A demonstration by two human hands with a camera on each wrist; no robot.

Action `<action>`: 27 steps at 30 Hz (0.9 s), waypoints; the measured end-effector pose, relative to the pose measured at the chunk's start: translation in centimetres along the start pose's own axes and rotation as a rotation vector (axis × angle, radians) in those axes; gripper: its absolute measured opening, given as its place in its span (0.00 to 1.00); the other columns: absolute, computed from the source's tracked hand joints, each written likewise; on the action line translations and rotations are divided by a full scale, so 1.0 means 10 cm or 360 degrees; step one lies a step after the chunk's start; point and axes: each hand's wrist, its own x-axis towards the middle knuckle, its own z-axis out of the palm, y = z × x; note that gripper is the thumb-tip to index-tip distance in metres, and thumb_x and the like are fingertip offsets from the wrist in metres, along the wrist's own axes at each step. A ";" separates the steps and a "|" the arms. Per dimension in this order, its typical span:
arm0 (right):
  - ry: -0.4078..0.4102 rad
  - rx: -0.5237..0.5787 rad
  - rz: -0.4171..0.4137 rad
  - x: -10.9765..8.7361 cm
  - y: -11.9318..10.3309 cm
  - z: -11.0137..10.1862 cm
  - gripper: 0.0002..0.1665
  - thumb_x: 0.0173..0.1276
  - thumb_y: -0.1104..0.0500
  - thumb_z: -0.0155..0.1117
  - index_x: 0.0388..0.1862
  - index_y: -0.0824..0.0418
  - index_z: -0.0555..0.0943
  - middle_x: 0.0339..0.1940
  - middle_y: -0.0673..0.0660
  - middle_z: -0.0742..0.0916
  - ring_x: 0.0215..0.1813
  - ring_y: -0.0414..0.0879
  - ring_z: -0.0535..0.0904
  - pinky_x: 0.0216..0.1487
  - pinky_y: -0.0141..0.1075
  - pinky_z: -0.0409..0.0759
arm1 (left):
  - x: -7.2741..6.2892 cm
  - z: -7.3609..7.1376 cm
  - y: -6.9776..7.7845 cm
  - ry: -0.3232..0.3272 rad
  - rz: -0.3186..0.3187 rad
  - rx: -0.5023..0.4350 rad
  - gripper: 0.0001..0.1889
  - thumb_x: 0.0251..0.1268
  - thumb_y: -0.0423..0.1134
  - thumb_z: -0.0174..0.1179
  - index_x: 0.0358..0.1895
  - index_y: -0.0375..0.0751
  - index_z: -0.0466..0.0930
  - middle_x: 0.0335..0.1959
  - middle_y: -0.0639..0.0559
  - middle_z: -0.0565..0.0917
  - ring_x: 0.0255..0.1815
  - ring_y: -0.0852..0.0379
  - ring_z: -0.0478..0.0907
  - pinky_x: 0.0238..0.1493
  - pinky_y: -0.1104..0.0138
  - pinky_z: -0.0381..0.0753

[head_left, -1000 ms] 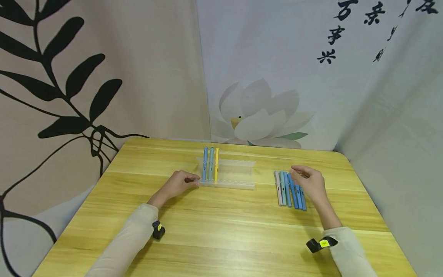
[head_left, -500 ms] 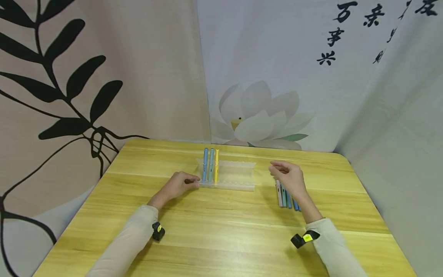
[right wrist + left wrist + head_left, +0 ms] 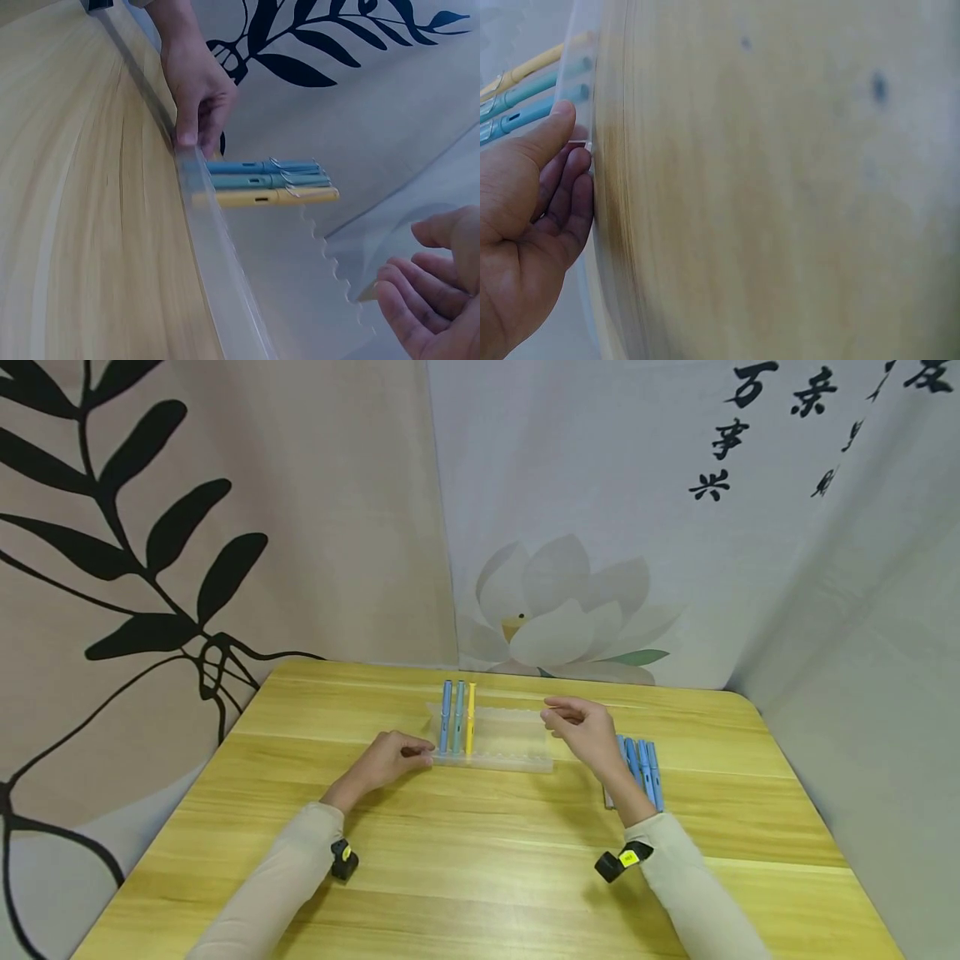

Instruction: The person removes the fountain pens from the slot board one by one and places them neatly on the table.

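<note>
Behind the wood-grain table [image 3: 465,877], a pale backdrop [image 3: 337,543] is seen. At the table's middle, toward the far edge, a clear pen rack [image 3: 513,735] is set, long axis left to right. Its near left corner is pinched by the left hand [image 3: 386,760]. The right hand [image 3: 588,733] is held near the rack's right end, fingers bent, narrow gap to thumb, nothing seen gripped. Three racked pens [image 3: 458,718], blue, teal, yellow, are lined up at the left end, long axes front to back, clip ends pointed to the far edge. Loose pens [image 3: 647,770] are laid right of the rack, roughly parallel, partly hidden by the right forearm [image 3: 632,800]. On the backdrop, black characters [image 3: 729,439] can be read: 万事兴.
</note>
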 end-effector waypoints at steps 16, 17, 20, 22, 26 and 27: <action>-0.0065 0.0011 -0.0024 0.16 0.02 0.46 0.19 0.73 0.54 0.70 0.58 0.60 0.86 0.47 0.60 0.90 0.46 0.53 0.89 0.49 0.50 0.87 | 0.01 0.00 0.00 0.0001 0.0025 0.0037 0.17 0.72 0.42 0.65 0.59 0.37 0.86 0.49 0.48 0.89 0.48 0.54 0.86 0.52 0.56 0.85; -0.0068 0.0017 -0.0025 0.17 0.02 0.48 0.19 0.73 0.54 0.70 0.58 0.61 0.86 0.47 0.61 0.90 0.46 0.54 0.89 0.49 0.50 0.87 | 0.01 0.00 0.00 0.0002 0.0021 0.0037 0.17 0.72 0.42 0.65 0.59 0.37 0.86 0.49 0.48 0.89 0.48 0.54 0.86 0.52 0.56 0.85; -0.0067 0.0022 -0.0027 0.19 0.01 0.55 0.19 0.72 0.54 0.70 0.57 0.61 0.86 0.46 0.60 0.90 0.46 0.55 0.88 0.48 0.50 0.88 | 0.01 0.00 -0.01 0.0004 0.0016 0.0034 0.17 0.72 0.42 0.65 0.58 0.38 0.86 0.49 0.48 0.89 0.48 0.54 0.86 0.52 0.56 0.85; -0.0070 0.0015 -0.0031 0.20 0.00 0.59 0.18 0.72 0.54 0.70 0.57 0.61 0.86 0.46 0.60 0.91 0.46 0.56 0.88 0.47 0.49 0.88 | 0.01 0.00 -0.01 0.0004 0.0013 0.0031 0.17 0.72 0.42 0.65 0.58 0.38 0.86 0.49 0.49 0.89 0.48 0.54 0.86 0.52 0.56 0.85; -0.0089 -0.0002 -0.0026 0.22 0.00 0.67 0.18 0.72 0.53 0.70 0.57 0.59 0.86 0.45 0.58 0.91 0.46 0.57 0.88 0.46 0.49 0.88 | 0.01 0.00 -0.01 0.0003 0.0012 0.0031 0.17 0.72 0.43 0.65 0.58 0.38 0.86 0.49 0.49 0.89 0.48 0.54 0.86 0.52 0.57 0.85; -0.0094 -0.0011 -0.0022 0.23 0.00 0.69 0.19 0.72 0.53 0.69 0.57 0.59 0.86 0.45 0.58 0.91 0.46 0.57 0.88 0.47 0.50 0.88 | 0.01 0.00 -0.01 0.0002 0.0013 0.0033 0.17 0.72 0.43 0.65 0.58 0.38 0.86 0.49 0.49 0.89 0.48 0.54 0.86 0.52 0.57 0.85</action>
